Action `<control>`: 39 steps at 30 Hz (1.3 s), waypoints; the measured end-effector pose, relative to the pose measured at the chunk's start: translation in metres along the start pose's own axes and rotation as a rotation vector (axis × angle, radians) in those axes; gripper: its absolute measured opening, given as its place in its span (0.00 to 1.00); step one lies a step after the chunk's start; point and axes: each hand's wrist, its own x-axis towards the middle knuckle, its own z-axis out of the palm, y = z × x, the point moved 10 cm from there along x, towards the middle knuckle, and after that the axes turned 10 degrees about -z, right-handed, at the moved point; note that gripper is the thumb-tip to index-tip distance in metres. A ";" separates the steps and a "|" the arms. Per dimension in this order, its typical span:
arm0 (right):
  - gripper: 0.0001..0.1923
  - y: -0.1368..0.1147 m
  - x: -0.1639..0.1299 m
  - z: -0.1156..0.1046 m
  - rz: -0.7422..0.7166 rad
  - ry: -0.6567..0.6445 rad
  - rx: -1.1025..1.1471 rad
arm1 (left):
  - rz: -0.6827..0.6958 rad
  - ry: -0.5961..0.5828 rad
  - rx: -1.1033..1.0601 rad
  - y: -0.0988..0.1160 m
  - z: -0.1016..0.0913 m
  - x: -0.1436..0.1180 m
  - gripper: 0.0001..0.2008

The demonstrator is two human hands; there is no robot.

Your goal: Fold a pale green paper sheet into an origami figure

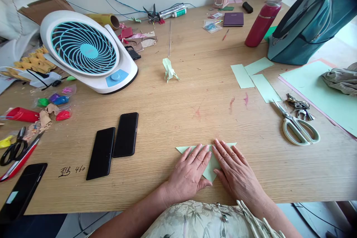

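Folded paper (211, 169), pale green, lies on the tabletop (167, 119) at the lower centre of the frame, its long edge away from us and one corner pointing down toward the bottom of the frame. We judge the step in hand to be flattening a fold: our left hand (185, 178) and right hand (237, 171) lie palm-down over it, open and nearly flat, pressing rather than gripping. The next move, we think, calls for steadying the layers with one hand and running the other firmly along the crease.

Some things escape us. The teal bag (320, 26) runs out of the frame at the upper right; the large green sheet (306, 85) at the right is cut off and partly under a grey cloth (341, 81). Our hands hide much of the folded paper, so we cannot count its layers. The small green figure (168, 68) at the upper centre is too tiny for its folds to be read.
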 end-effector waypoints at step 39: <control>0.15 0.108 -0.017 -0.024 0.725 0.285 0.571 | -0.052 0.194 -0.137 -0.006 -0.015 0.023 0.12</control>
